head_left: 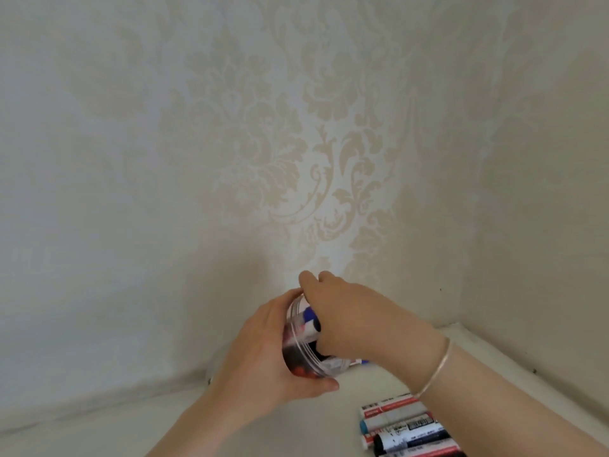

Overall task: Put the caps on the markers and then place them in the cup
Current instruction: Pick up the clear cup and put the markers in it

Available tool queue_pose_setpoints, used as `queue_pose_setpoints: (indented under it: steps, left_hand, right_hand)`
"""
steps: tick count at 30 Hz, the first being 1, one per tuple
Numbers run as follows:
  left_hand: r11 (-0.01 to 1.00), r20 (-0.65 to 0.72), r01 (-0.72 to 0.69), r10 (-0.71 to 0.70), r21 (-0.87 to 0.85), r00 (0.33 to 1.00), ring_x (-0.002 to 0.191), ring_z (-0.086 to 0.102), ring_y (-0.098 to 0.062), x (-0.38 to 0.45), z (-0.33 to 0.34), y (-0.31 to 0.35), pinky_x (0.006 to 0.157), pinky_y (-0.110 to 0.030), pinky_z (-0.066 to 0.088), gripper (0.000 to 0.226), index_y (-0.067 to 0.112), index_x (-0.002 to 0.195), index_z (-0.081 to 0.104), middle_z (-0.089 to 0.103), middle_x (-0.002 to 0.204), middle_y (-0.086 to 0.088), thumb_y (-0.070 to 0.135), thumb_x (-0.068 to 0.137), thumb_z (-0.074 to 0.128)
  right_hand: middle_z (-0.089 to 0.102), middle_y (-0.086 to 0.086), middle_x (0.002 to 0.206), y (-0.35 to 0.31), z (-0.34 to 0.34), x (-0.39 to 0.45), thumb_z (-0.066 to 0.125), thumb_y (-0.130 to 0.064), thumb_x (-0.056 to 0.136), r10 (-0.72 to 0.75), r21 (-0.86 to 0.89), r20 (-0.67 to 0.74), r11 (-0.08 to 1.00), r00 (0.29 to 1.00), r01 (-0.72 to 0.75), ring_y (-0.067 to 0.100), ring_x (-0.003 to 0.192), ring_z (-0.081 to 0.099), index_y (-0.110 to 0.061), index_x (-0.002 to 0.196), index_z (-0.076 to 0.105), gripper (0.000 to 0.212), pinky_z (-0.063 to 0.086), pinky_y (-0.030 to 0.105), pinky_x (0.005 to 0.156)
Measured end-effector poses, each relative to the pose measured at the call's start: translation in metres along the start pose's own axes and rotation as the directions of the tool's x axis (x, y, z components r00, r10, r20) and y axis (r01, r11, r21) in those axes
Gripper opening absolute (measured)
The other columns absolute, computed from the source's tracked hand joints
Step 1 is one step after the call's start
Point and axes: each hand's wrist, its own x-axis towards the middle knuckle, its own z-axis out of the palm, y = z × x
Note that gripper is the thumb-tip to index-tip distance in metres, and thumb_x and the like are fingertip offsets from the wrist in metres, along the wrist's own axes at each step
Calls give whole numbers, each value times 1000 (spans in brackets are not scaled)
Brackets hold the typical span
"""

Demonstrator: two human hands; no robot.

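Cup: clear cup (298, 354), tilted, raised off the table (296, 423), markers inside.
Blue marker (309, 319): at the cup's mouth.
Left hand (263, 351): fingers wrapped around the cup.
Right hand (356, 321): reaching into the mouth; grip hidden, cannot tell.
Loose markers (405, 427): on the table at 5 o'clock.

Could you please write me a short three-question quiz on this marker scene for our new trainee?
1. True or false: the left hand grips the clear cup.
2. Where do the loose markers lie? A) beside the right forearm, on the table; B) on the floor.
3. What does the right wrist wear?

Key: 1 true. 2 A. 3 A thin bracelet; the right hand reaches into the cup, by a blue-capped marker.
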Motion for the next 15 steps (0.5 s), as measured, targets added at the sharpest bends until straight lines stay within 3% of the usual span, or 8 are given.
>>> queue_pose_setpoints:
  steps: [2, 4, 7, 9, 12, 15]
  left_hand:
    - [999, -14, 29, -29, -41, 999, 118, 39, 12, 0, -1, -4, 98, -15, 35, 109, 73, 118, 7, 34, 127, 39, 69, 38, 80]
    - [995, -34, 34, -38, -92, 999, 118, 44, 9, -2, -3, -7, 98, -19, 40, 108, 72, 120, 12, 39, 127, 38, 68, 38, 82]
    - [993, -62, 32, -39, -113, 997, 119, 46, 7, -4, -5, -11, 100, -23, 43, 110, 65, 126, 17, 40, 130, 35, 72, 37, 81]
    - [990, -71, 34, -44, -137, 996, 119, 47, 5, -4, -5, -12, 100, -25, 44, 110, 61, 128, 20, 43, 130, 32, 71, 38, 83]
    - [989, -81, 40, -52, -144, 995, 117, 49, 5, -6, -4, -12, 98, -24, 45, 112, 51, 133, 26, 45, 128, 31, 68, 38, 84]
    - [980, -110, 61, -83, -187, 991, 117, 49, 6, -8, -7, -17, 97, -18, 43, 114, 48, 134, 28, 44, 126, 33, 67, 37, 83]
  right_hand:
    - [47, 2, 100, 8, -5, 2, 70, -17, 77, -20, 281, 111, 960, 994, -12, 17, 79, 52, -18, 112, 38, 48, 49, 31, 64]
    - [56, -1, 105, 17, -2, 4, 75, -19, 73, -51, 531, 153, 846, 987, -38, 15, 87, 60, -22, 107, 44, 46, 55, 30, 73]
    - [67, -2, 98, 22, 17, 9, 80, -18, 71, -9, 817, 22, 576, 1000, -13, 11, 88, 68, -22, 97, 56, 35, 56, 27, 78]
    - [69, -3, 85, 13, 36, 11, 73, -10, 77, 122, 884, -165, 458, 979, 92, 11, 81, 67, -17, 88, 60, 18, 54, 25, 76]
    - [61, -14, 73, -7, 58, 12, 53, -2, 87, 281, 858, -387, 458, 878, 232, 3, 72, 58, -17, 83, 57, 15, 46, 17, 70]
    - [50, -7, 75, -10, 55, 17, 45, -1, 89, 408, 896, -383, 382, 829, 226, 4, 69, 47, -16, 85, 49, 17, 42, 17, 66]
